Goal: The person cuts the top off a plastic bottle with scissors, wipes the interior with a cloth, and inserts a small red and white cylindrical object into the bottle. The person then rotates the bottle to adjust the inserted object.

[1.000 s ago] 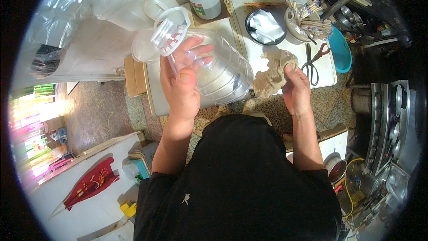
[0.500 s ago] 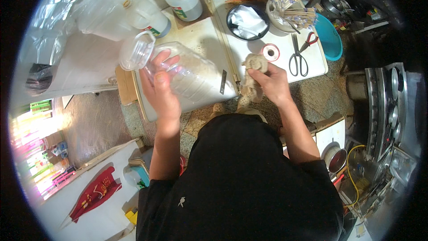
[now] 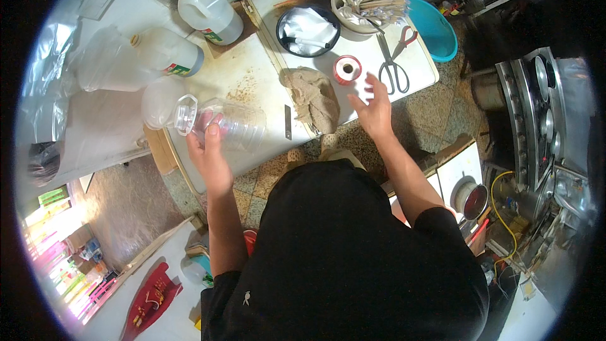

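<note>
My left hand point(image 3: 211, 155) is closed around a large clear plastic bottle point(image 3: 245, 125), gripping it below the neck. The bottle lies on its side over the left part of the white table, its ringed neck pointing left. A crumpled tan cloth point(image 3: 314, 102) rests at the table's near edge, between my hands. Just right of the cloth is my right hand point(image 3: 375, 112), open and holding nothing, fingers spread. Close to those fingertips stands a red and white spool point(image 3: 347, 69). Scissors point(image 3: 392, 72) with dark handles lie a little farther right.
Two jugs of clear liquid, one a white-capped jug point(image 3: 211, 16), stand at the far left. A black bowl point(image 3: 307, 30) with white material and a tub point(image 3: 360, 19) of wooden sticks sit at the back. A blue basin point(image 3: 435, 31) is beyond the white table's point(image 3: 413, 69) right edge.
My right hand has let go of the tan cloth, which now lies spread on the table. My left hand has lowered the bottle toward the table. The whole view has shifted slightly.
</note>
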{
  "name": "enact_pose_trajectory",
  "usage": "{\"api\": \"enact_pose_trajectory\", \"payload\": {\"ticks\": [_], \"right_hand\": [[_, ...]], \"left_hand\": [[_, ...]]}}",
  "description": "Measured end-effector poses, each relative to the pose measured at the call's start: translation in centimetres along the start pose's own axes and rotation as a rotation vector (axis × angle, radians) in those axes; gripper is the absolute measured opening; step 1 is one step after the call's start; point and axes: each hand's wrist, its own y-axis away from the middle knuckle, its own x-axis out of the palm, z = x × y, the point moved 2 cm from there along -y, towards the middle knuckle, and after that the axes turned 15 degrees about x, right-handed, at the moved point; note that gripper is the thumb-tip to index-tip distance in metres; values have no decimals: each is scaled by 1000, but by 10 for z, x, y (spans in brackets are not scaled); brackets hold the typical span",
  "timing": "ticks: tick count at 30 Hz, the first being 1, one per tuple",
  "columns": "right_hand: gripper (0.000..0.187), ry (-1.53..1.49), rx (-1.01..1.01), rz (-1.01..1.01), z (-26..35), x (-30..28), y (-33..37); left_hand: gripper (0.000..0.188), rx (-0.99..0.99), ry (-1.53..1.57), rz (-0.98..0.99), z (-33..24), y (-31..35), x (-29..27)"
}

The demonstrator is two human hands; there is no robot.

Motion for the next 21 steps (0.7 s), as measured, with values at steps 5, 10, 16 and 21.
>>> {"api": "enact_pose_trajectory", "payload": {"ticks": [5,10,16,21], "right_hand": [[114,78,-115,8,0,23,-50],[101,32,-62,6,-5,43,-67],[70,-73,-1,-29,-3,52,-69],[75,-292,57,-11,10,39,-53]], "left_hand": [[54,39,-29,49,5,-3,5],[52,-13,-79,63,9,-1,3],[58,56,-176,101,36,1,-3],[69,115,-198,127,79,-7,-1]]}}
